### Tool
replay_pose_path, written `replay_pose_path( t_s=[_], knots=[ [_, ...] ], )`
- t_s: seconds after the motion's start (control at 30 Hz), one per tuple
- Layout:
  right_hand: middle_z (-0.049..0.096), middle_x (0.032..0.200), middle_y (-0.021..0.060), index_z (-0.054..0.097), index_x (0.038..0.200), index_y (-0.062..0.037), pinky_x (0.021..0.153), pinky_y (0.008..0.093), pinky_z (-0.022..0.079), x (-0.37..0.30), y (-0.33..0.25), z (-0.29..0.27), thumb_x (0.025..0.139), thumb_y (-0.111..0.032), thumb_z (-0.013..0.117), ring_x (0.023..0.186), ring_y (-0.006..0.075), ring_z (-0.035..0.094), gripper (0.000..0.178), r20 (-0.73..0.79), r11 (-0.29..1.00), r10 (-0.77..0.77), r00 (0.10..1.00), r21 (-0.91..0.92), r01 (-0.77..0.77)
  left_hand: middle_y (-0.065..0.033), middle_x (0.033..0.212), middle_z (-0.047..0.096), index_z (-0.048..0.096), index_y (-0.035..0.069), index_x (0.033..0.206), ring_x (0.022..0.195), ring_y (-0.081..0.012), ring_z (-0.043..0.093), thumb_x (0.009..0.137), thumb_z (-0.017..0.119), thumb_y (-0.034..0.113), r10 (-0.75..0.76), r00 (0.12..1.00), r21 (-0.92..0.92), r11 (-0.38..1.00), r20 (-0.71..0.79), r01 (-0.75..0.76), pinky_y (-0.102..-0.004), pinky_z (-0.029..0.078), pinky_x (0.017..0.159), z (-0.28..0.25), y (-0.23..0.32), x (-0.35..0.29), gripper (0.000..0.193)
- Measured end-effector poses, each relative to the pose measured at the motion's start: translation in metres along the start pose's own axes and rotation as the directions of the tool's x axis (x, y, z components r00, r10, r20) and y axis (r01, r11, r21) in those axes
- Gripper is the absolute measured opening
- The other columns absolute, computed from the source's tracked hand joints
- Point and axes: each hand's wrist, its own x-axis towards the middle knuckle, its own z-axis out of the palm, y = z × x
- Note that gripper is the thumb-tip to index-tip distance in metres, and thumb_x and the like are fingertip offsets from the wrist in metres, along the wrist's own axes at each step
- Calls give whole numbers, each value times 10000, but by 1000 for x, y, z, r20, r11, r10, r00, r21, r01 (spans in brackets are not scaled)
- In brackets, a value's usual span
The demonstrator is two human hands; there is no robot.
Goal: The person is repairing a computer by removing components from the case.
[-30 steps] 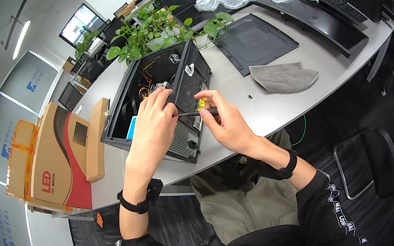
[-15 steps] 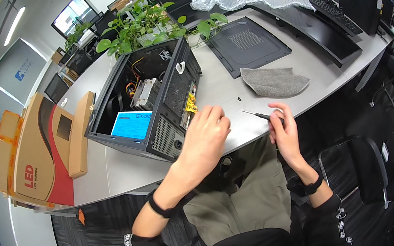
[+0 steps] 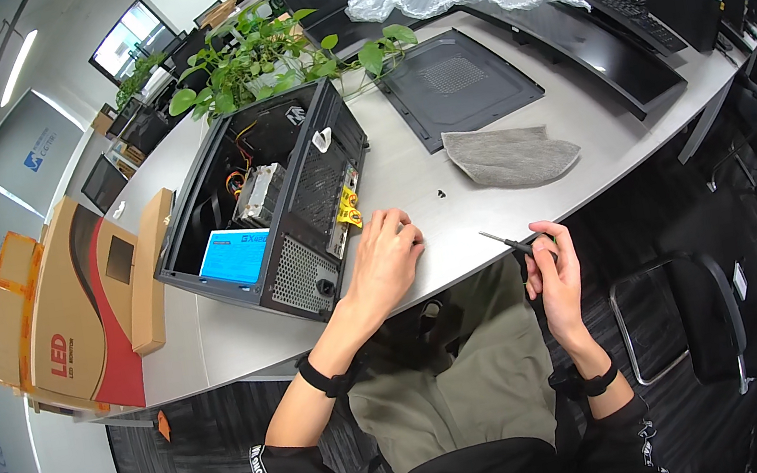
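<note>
One open computer case [image 3: 274, 212] lies on its side toward the worktop's [image 3: 408, 174] front-left edge. The left hand [image 3: 387, 259], fingers curled and holding nothing visible, rests just right of it, nearer than the right hand [image 3: 553, 275], which pinches one screwdriver [image 3: 507, 243] off the front edge, shaft pointing left toward the case. One small dark screw [image 3: 440, 194] lies beyond.
</note>
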Motion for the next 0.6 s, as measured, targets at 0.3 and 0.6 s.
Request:
replay_pose_path(
  t_s=[0.3,0.6],
  knots=[
    [475,767,-36,529,1281,-66,461,195,356,-1,6,-6,1104,-158,511,564,12,384,200,-61,1000,-7,998,20,8,-174,1294,621,712,25,1111,1215,-374,602,817,774,-3,3,995,107,994,-103,8,-460,510,1019,-63,34,-33,302],
    [479,703,-73,560,1179,-71,514,188,316,-27,12,35,1097,-182,536,585,-4,391,140,170,984,23,985,-178,8,-124,1212,703,694,1,1200,1159,-264,668,969,620,55,-266,947,-260,941,-180,215,-346,489,1013,-185,-22,-37,248]
  ],
)
